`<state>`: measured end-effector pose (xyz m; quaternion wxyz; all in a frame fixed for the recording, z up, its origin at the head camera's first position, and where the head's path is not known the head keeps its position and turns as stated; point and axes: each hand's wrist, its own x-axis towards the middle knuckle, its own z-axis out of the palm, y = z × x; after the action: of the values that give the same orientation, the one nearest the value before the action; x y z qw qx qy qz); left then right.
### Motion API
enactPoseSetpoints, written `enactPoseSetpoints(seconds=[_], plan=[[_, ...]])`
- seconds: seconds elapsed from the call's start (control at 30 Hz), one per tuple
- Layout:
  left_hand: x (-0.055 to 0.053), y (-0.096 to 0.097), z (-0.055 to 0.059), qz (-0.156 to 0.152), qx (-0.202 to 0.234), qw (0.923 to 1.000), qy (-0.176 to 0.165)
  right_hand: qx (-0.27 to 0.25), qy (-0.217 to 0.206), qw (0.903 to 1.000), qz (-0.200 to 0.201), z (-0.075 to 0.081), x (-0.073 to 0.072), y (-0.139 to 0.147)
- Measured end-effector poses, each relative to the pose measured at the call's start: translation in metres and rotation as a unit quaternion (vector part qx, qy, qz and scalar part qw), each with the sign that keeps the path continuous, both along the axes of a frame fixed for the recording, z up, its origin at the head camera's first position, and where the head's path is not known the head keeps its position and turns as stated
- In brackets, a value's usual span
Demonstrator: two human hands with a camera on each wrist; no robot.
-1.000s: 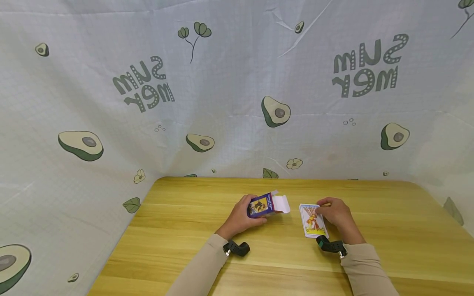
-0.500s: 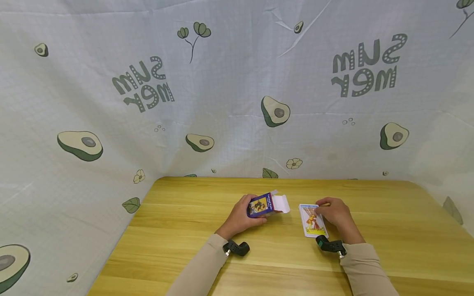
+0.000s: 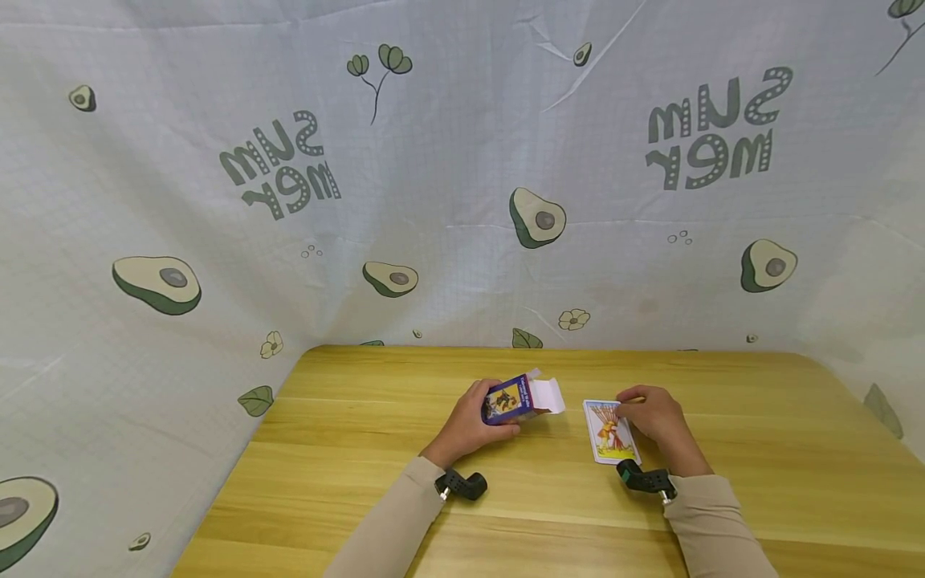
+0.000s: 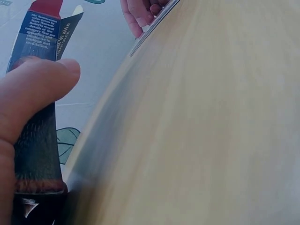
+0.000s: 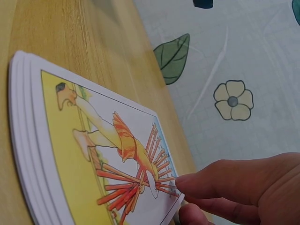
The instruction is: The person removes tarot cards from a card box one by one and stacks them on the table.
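My left hand (image 3: 473, 419) grips a blue tarot card box (image 3: 508, 402) by its sides, tilted, with its white end flap raised toward the right. In the left wrist view my thumb (image 4: 42, 84) lies across the narrow printed side of the box (image 4: 40, 35). On the wooden table, to the right of the box, lies a stack of tarot cards (image 3: 605, 429), face up. Its top card (image 5: 117, 140) pictures a figure carrying a bundle of red staves. My right hand (image 3: 656, 417) pinches the far right corner of this stack, fingertips at the card edges.
The wooden table (image 3: 347, 482) ends at a rounded back edge, where a pale curtain (image 3: 448, 160) printed with avocados hangs. Black wrist cameras (image 3: 462, 485) sit at both sleeves, the right one overlapping the near end of the cards in the head view.
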<state>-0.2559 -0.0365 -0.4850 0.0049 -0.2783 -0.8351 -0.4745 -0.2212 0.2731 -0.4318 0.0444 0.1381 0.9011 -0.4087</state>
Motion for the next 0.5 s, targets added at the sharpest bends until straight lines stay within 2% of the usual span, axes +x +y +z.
enactPoseSetpoints(seconds=[0.3, 0.5], plan=[[0.0029, 0.0014, 0.0013, 0.004, 0.044, 0.9982, -0.040, -0.004, -0.003, 1.0000, -0.004, -0.0018, 0.0001, 0.0009], [0.0021, 0.0017, 0.0006, 0.012, 0.052, 0.9981, -0.033, -0.006, -0.001, 1.0000, -0.002, -0.0009, -0.0001, 0.0010]])
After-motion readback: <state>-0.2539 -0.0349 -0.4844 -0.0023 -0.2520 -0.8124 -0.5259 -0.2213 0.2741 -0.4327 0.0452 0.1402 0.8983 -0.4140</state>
